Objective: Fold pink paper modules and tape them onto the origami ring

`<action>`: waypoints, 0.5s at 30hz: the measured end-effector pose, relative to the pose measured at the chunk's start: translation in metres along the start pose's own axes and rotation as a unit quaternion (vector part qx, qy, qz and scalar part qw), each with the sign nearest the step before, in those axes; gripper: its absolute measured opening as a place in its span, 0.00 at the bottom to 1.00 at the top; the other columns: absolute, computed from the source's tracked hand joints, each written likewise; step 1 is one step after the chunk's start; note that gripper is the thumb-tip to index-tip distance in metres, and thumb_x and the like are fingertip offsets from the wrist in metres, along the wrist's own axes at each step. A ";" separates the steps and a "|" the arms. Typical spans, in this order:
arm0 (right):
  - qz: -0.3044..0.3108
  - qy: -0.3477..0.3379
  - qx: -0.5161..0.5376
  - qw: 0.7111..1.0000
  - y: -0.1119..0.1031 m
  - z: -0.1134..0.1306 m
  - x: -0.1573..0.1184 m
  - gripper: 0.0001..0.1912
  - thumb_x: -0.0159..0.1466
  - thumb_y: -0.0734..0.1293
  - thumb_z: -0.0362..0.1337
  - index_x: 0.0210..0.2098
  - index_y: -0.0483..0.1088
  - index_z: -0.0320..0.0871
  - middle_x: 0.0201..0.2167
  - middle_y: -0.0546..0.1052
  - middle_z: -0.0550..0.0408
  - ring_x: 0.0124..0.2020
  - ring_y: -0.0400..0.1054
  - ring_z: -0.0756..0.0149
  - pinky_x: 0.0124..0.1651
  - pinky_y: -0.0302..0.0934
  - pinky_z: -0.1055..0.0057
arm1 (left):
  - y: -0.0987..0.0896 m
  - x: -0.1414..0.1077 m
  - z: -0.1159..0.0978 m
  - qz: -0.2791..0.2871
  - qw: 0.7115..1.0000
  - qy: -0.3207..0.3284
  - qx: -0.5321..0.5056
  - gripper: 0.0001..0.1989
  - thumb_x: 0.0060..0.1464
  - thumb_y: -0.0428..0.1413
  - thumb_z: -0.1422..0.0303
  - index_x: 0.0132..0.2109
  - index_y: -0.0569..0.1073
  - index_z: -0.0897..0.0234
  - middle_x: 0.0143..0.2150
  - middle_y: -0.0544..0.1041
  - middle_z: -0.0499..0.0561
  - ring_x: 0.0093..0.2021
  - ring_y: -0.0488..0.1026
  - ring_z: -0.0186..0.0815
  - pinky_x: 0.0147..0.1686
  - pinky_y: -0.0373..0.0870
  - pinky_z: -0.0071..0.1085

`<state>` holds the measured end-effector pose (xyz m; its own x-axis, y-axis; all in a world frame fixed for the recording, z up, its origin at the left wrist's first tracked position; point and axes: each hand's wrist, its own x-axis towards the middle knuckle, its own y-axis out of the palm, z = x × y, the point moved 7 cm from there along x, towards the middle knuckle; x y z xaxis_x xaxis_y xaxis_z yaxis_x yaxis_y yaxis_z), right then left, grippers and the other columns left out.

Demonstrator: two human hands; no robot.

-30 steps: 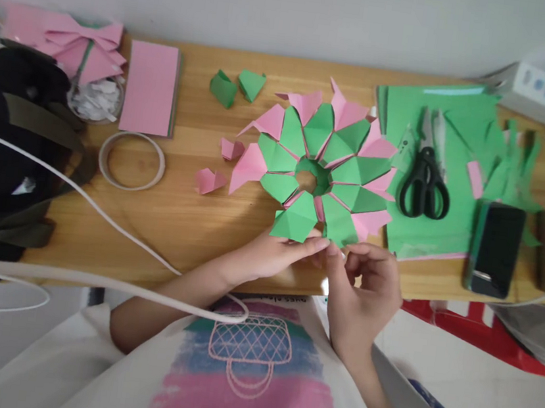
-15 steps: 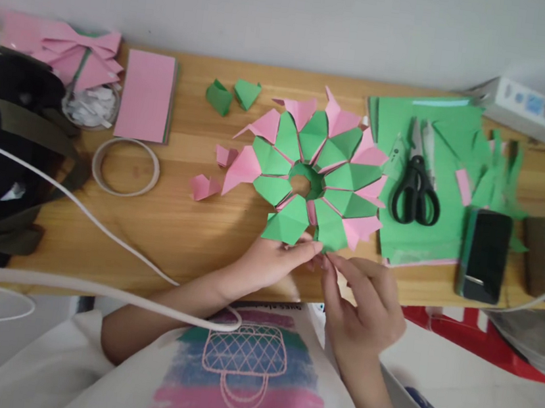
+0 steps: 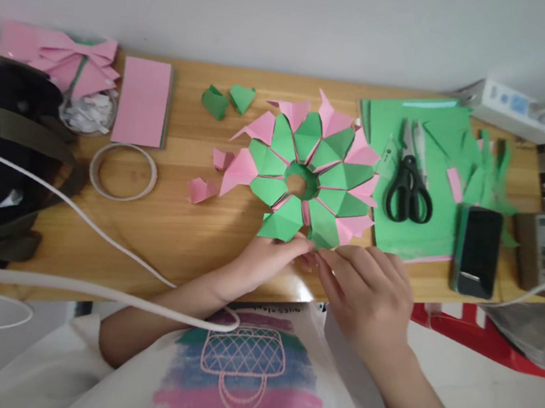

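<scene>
A ring-shaped paper flower (image 3: 310,144) with green inner petals and pink outer tips lies on the wooden table. At its near edge, my left hand (image 3: 279,252) pinches a green petal, thumb on top and the other fingers partly hidden beneath. My right hand (image 3: 366,291) is closed at the same petal's outer edge, thumb and forefinger pressed together close to the left thumb. Whether a small piece sits between those fingertips is hidden. Two loose pink folded pieces (image 3: 202,190) rest left of the flower, and two green folded pieces (image 3: 242,98) lie behind them.
Black-handled scissors (image 3: 409,188) lie on green paper sheets (image 3: 377,121) at the right, beside a phone (image 3: 478,252). On the left are a tape roll (image 3: 121,193), a pink paper stack (image 3: 142,102) and a black bag (image 3: 13,106). A white cable (image 3: 93,291) crosses the front left.
My right hand has turned palm-down and its fingers have moved slightly left along the petal's edge. My left hand keeps its pinch. The whole view has shifted a little.
</scene>
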<state>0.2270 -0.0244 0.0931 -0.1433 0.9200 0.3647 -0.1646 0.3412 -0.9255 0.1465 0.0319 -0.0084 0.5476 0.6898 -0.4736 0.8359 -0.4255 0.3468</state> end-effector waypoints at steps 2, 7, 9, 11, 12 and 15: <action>0.006 -0.029 -0.008 1.000 0.000 0.000 0.003 0.04 0.63 0.66 0.32 0.31 0.71 0.41 0.24 0.74 0.57 0.27 0.63 0.68 0.30 0.49 0.66 | 0.001 0.000 -0.001 -0.002 1.000 0.005 -0.016 0.07 0.46 0.56 0.69 0.23 0.70 0.63 0.23 0.75 0.45 0.27 0.73 0.32 0.33 0.70 0.29; 0.001 -0.060 -0.006 0.998 0.001 -0.001 0.004 0.02 0.62 0.67 0.31 0.33 0.71 0.40 0.24 0.75 0.56 0.27 0.62 0.68 0.30 0.49 0.66 | 0.005 -0.001 -0.005 0.012 0.999 0.016 -0.049 0.09 0.49 0.56 0.68 0.23 0.70 0.63 0.21 0.73 0.44 0.24 0.71 0.30 0.28 0.68 0.27; -0.005 -0.073 -0.005 0.997 0.001 0.000 0.003 0.01 0.62 0.67 0.31 0.34 0.71 0.39 0.25 0.75 0.55 0.27 0.62 0.68 0.30 0.50 0.66 | 0.004 -0.001 -0.006 -0.004 0.998 0.022 -0.059 0.07 0.48 0.56 0.68 0.24 0.69 0.63 0.22 0.73 0.44 0.24 0.70 0.30 0.28 0.67 0.26; -0.007 -0.085 -0.002 0.996 0.002 0.000 0.003 0.02 0.61 0.67 0.30 0.35 0.71 0.39 0.26 0.75 0.55 0.28 0.61 0.67 0.31 0.51 0.66 | 0.004 0.000 -0.006 -0.016 0.998 0.021 -0.059 0.08 0.48 0.56 0.66 0.24 0.68 0.63 0.22 0.72 0.43 0.24 0.69 0.29 0.28 0.66 0.26; -0.006 -0.088 -0.003 0.996 0.003 0.000 0.002 0.02 0.61 0.67 0.30 0.35 0.71 0.38 0.26 0.75 0.55 0.28 0.61 0.67 0.31 0.51 0.66 | 0.005 0.001 -0.004 -0.018 0.998 0.016 -0.058 0.09 0.49 0.56 0.66 0.24 0.68 0.63 0.22 0.70 0.44 0.24 0.68 0.29 0.28 0.66 0.26; 0.001 -0.089 -0.010 0.996 0.005 -0.001 0.002 0.03 0.62 0.67 0.31 0.36 0.71 0.39 0.26 0.75 0.55 0.27 0.61 0.67 0.31 0.51 0.65 | 0.007 0.003 0.004 -0.022 0.997 -0.010 -0.078 0.08 0.49 0.56 0.65 0.27 0.67 0.63 0.24 0.69 0.44 0.27 0.66 0.29 0.30 0.65 0.27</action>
<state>0.2271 -0.0208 0.0890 -0.3151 0.8722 0.3742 -0.1459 0.3450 -0.9272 0.1537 0.0284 -0.0105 0.5131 0.6934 -0.5059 0.8434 -0.2981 0.4470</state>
